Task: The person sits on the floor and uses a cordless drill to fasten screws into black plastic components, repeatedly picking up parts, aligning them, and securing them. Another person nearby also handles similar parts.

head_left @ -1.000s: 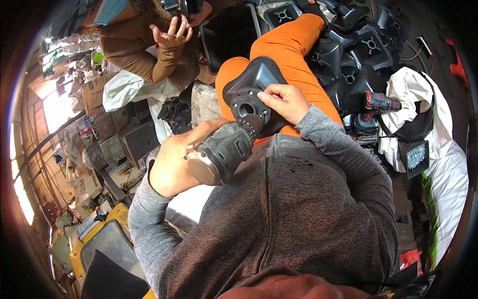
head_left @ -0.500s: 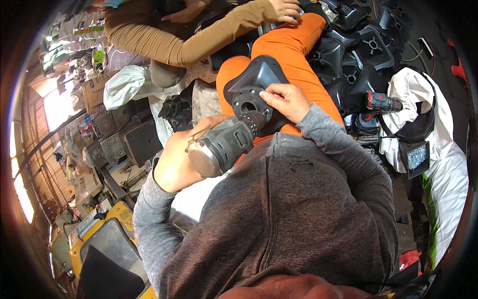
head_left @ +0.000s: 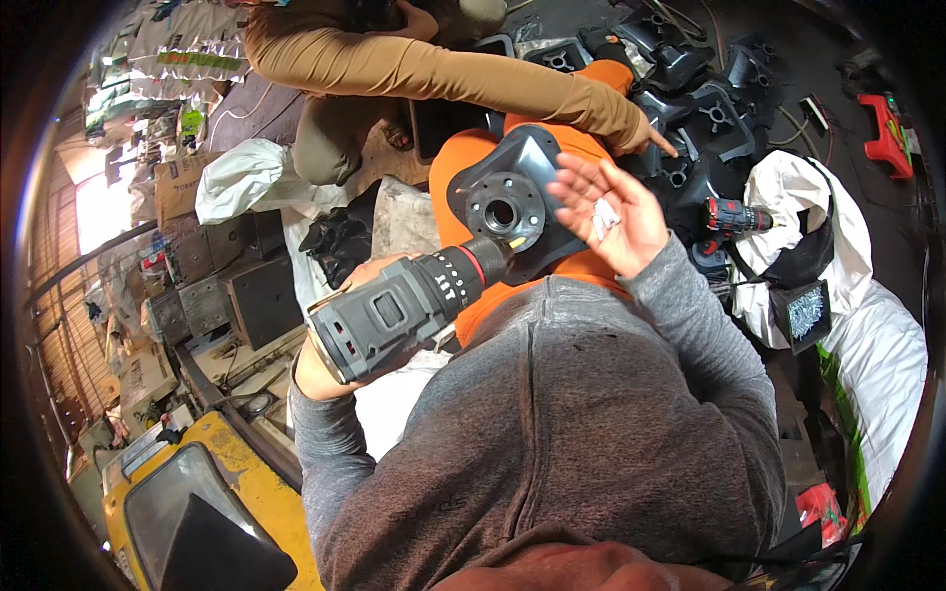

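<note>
At the upper centre of the frame, a black moulded housing [head_left: 540,160] is laid on orange trousers [head_left: 461,156], its round flange [head_left: 524,200] faced up between the hands. The cordless drill [head_left: 399,307] is gripped by the left hand [head_left: 320,372], its long axis slanted up and rightward to the flange's lower edge. The right hand [head_left: 631,229], nearer the housing, is held palm up, fingers extended, with small pale pieces [head_left: 604,218] borne on it; their kind cannot be told. The left fingers are mostly hidden; tip contact is unclear.
</note>
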### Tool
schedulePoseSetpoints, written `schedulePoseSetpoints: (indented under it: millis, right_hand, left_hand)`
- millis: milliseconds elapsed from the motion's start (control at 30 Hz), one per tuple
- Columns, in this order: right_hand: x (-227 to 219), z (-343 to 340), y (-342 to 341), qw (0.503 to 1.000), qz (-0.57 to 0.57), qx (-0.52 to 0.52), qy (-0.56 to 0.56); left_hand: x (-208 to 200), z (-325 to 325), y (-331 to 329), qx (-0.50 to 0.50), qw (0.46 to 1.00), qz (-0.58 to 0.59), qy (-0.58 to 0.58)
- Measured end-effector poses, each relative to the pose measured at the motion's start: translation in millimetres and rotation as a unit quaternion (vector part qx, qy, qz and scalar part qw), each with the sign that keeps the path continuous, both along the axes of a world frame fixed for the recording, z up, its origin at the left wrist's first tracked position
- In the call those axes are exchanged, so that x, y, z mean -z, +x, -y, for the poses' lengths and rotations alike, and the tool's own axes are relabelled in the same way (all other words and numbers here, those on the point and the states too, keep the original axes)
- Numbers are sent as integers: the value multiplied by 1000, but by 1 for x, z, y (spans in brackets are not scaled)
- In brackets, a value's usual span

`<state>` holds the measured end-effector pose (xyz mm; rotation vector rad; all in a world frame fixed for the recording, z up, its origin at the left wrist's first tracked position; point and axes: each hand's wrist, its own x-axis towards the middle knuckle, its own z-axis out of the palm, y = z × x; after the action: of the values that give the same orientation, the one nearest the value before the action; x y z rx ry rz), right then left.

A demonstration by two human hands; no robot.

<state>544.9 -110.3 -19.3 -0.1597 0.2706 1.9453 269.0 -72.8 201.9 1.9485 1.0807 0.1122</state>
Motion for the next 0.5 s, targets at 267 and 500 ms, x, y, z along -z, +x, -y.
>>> schedulePoseSetpoints:
  millis: [267,500]
  right_hand:
    - [-28,9,-32,995,-90,-27,39]
    - [-35,7,-40,994,-63,-65,59]
  left_hand:
    - [8,0,-7,115,990,-6,87]
    - [6,5,-9,63,998,21,4]
